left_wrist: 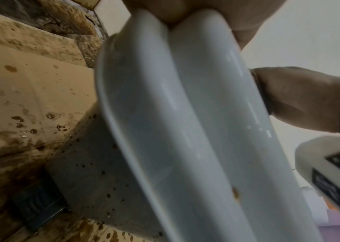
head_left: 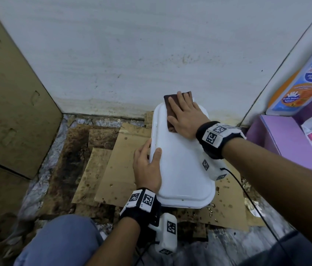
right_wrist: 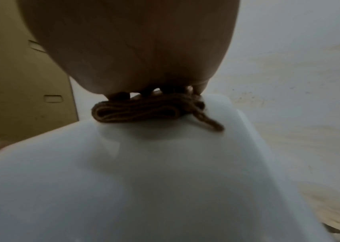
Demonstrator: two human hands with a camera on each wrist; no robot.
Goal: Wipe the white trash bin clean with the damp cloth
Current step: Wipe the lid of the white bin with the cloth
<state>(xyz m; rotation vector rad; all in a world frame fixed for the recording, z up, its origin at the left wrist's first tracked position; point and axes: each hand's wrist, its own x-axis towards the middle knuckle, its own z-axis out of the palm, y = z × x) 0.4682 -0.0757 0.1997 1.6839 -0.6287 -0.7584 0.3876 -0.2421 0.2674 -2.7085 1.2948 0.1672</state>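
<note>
Stained cardboard [head_left: 124,160] lies under the white trash bin [head_left: 182,169]. Right hand [head_left: 186,117], flat, presses the soft cloth [head_left: 170,101] at 12 o'clock; left hand [head_left: 147,167] clasps the smooth, probably slippery rim.

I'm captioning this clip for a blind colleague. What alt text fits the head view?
A right hand presses a folded brown cloth flat on the far end of a white trash bin lid, while the left hand grips the lid's edge. Stained cardboard lies underneath.

Stained cardboard sheets [head_left: 126,162] on floor, purple box [head_left: 285,143], labelled bottle [head_left: 304,83]
</note>
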